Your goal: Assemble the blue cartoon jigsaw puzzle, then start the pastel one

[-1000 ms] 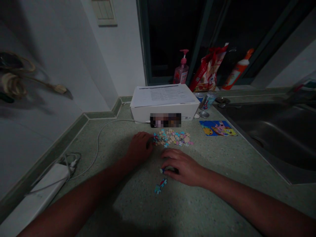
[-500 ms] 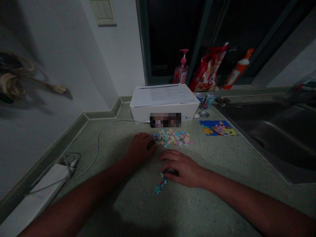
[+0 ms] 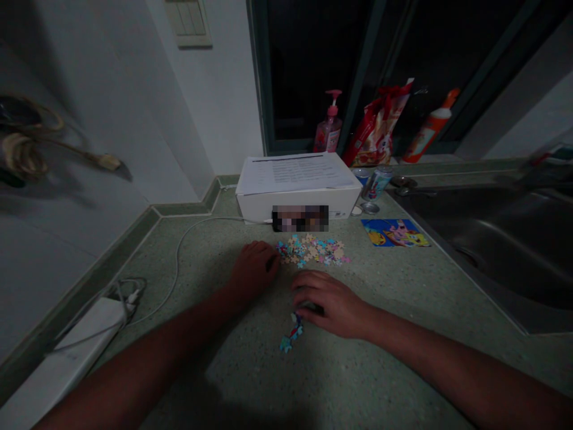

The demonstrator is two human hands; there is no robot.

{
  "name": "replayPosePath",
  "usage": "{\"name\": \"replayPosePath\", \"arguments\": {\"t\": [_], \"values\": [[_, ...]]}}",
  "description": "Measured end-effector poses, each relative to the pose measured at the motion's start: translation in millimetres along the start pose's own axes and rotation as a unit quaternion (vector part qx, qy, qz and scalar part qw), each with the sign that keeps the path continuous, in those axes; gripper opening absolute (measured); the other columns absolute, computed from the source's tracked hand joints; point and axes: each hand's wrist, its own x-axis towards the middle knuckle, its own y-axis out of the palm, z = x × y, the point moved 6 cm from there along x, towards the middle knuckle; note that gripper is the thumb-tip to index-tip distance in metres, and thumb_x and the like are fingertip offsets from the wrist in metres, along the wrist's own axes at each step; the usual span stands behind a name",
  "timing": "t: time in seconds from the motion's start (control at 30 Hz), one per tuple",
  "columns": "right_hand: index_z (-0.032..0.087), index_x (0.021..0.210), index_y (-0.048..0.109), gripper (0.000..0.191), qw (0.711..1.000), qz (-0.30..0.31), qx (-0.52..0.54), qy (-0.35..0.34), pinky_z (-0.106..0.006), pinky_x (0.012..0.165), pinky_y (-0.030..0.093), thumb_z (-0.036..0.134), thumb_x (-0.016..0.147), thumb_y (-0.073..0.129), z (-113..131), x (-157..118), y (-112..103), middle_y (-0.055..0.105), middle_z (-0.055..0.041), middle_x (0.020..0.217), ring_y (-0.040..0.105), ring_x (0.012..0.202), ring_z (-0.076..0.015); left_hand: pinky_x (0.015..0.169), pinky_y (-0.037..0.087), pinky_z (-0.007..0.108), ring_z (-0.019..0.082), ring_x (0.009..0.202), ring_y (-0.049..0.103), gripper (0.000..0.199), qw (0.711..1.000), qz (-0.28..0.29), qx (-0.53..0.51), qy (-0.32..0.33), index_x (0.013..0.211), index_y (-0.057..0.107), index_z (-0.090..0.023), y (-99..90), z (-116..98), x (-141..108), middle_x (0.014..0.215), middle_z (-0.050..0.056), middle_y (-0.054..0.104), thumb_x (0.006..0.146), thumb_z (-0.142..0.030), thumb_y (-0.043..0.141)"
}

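Observation:
A loose pile of jigsaw puzzle pieces [image 3: 313,249], some printed and some bare cardboard side up, lies on the green speckled countertop. My left hand [image 3: 255,267] rests at the pile's left edge with its fingers curled closed; whatever is under the fingertips is hidden. Nearer to me lies a short chain of joined blue and red puzzle pieces [image 3: 290,335]. Over its upper end my right hand [image 3: 330,301] is bent, thumb and forefinger closed on the end puzzle piece, which they partly cover. Right of the pile lies a blue cartoon picture card [image 3: 396,232].
Behind the pile stands a white box [image 3: 298,179] with a phone [image 3: 299,218] leaning on it, its cable [image 3: 178,257] curving left to a white power strip [image 3: 85,337]. A can [image 3: 378,183] stands right of the box. The sink [image 3: 492,233] lies at the right.
My left hand has drawn back slightly to the left from the pile's edge. The right hand has shifted very slightly upward; the joined pieces stay in place.

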Motion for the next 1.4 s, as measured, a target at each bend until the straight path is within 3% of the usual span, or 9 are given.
{"name": "replayPosePath", "arguments": {"t": [0.17, 0.37, 0.5, 0.7, 0.97, 1.23, 1.4], "values": [[0.026, 0.111, 0.074, 0.014, 0.997, -0.052, -0.017, 0.049, -0.045, 0.095, 0.064, 0.022, 0.102, 0.064, -10.6, -0.3, -4.9, 0.079, -0.0089, 0.111, 0.076, 0.108, -0.0272, 0.093, 0.055, 0.044, 0.026, 0.096, 0.069, 0.013, 0.999, -0.029, -0.014, 0.023, 0.100, 0.078, -0.019, -2.1, -0.4, -1.5, 0.098, 0.009, 0.076, 0.099, -0.020, 0.065], [0.025, 0.123, 0.071, 0.022, 0.986, -0.111, -0.038, 0.120, -0.042, 0.086, 0.065, 0.022, 0.102, 0.066, -23.2, -2.2, -12.0, 0.080, -0.0084, 0.110, 0.078, 0.100, -0.0264, 0.092, 0.056, 0.041, 0.024, 0.096, 0.069, 0.015, 0.987, -0.051, -0.103, 0.114, 0.103, 0.076, -0.019, -8.0, -29.8, -13.3, 0.099, 0.009, 0.076, 0.102, -0.021, 0.061], [0.024, 0.119, 0.072, 0.018, 0.990, -0.116, -0.015, 0.081, -0.040, 0.085, 0.065, 0.020, 0.103, 0.064, -17.3, -0.2, -12.5, 0.080, -0.0073, 0.106, 0.078, 0.098, -0.0244, 0.085, 0.056, 0.035, 0.022, 0.093, 0.070, 0.016, 0.968, -0.030, -0.218, 0.125, 0.104, 0.074, -0.020, -8.7, -42.0, -18.7, 0.096, 0.006, 0.075, 0.104, -0.025, 0.059], [0.027, 0.117, 0.075, 0.017, 0.991, -0.127, 0.002, 0.039, -0.040, 0.085, 0.065, 0.022, 0.103, 0.065, -15.1, -0.5, -11.6, 0.080, -0.0066, 0.105, 0.077, 0.099, -0.0239, 0.083, 0.056, 0.034, 0.020, 0.089, 0.070, 0.019, 0.950, -0.007, -0.297, 0.100, 0.096, 0.073, -0.020, -7.2, -36.8, -15.7, 0.093, 0.006, 0.074, 0.104, -0.029, 0.059], [0.029, 0.106, 0.077, 0.012, 0.988, -0.145, 0.008, 0.049, -0.038, 0.082, 0.063, 0.026, 0.105, 0.065, -15.6, -0.5, -17.3, 0.079, -0.0040, 0.096, 0.077, 0.091, -0.0222, 0.085, 0.056, 0.036, 0.021, 0.091, 0.070, 0.022, 0.953, 0.031, -0.283, 0.100, 0.098, 0.073, -0.021, -7.3, -41.1, -16.4, 0.092, 0.006, 0.074, 0.104, -0.030, 0.054], [0.028, 0.104, 0.077, 0.011, 0.983, -0.171, 0.001, 0.064, -0.038, 0.082, 0.062, 0.026, 0.103, 0.066, -20.0, -0.6, -21.3, 0.079, -0.0059, 0.100, 0.076, 0.095, -0.0228, 0.084, 0.057, 0.037, 0.023, 0.092, 0.072, 0.014, 0.957, 0.013, -0.267, 0.111, 0.104, 0.072, -0.021, -11.5, -44.6, -19.9, 0.098, 0.008, 0.076, 0.100, -0.030, 0.062], [0.028, 0.104, 0.074, 0.010, 0.986, -0.151, 0.006, 0.072, -0.036, 0.079, 0.061, 0.025, 0.104, 0.065, -18.7, 0.4, -17.8, 0.079, -0.0040, 0.095, 0.077, 0.088, -0.0217, 0.081, 0.057, 0.037, 0.023, 0.088, 0.071, 0.012, 0.960, 0.003, -0.254, 0.122, 0.099, 0.071, -0.021, -8.4, -44.2, -21.1, 0.093, 0.007, 0.076, 0.099, -0.026, 0.060]]}}
